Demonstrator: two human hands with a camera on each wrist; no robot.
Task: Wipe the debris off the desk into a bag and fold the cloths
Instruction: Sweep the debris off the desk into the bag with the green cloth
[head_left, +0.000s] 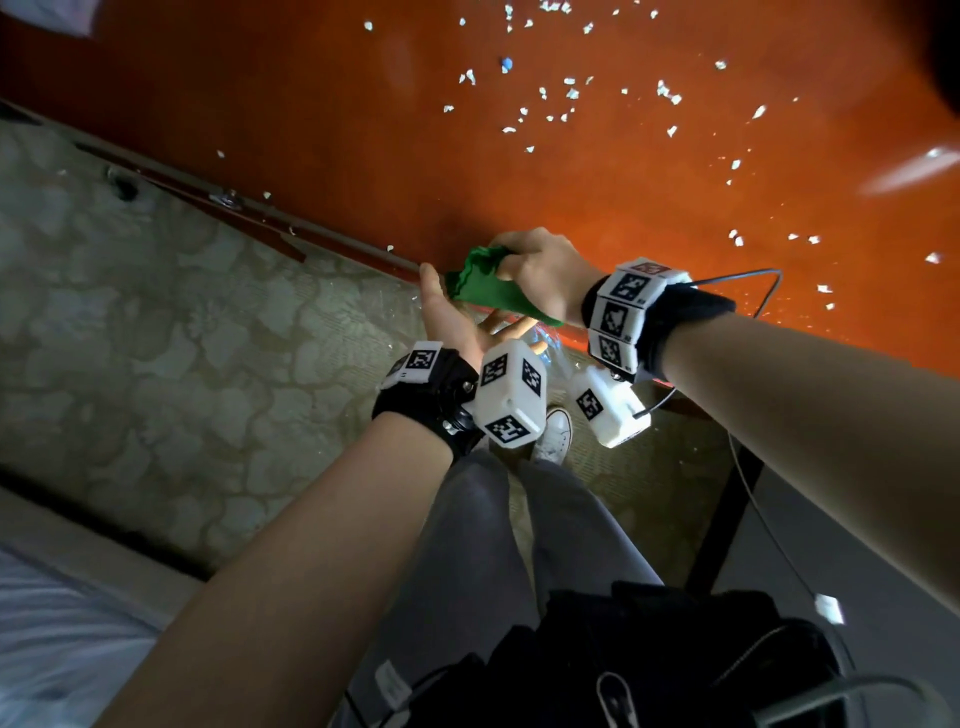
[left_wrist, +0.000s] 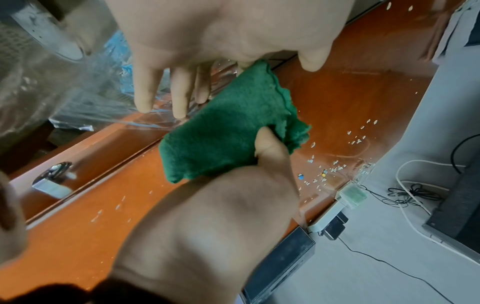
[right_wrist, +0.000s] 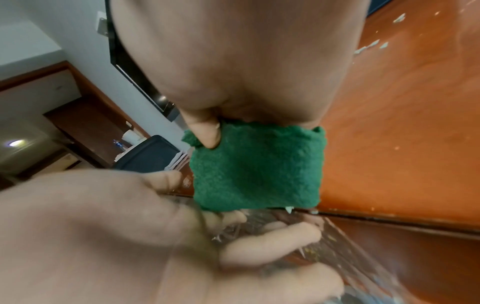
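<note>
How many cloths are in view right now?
1: the green cloth, gripped by the right hand at the edge of the desk. Any other cloth may be out of frame.

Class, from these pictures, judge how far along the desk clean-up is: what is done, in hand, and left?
Done: the desk near its edge looks mostly swept. In hand: the right hand grips the green cloth at that edge, above the clear bag, which lies against the open left hand. Left: many paper scraps lie farther back, and folding the cloth remains.

dim, motion-blurred, glare, wide-angle edge distortion
</note>
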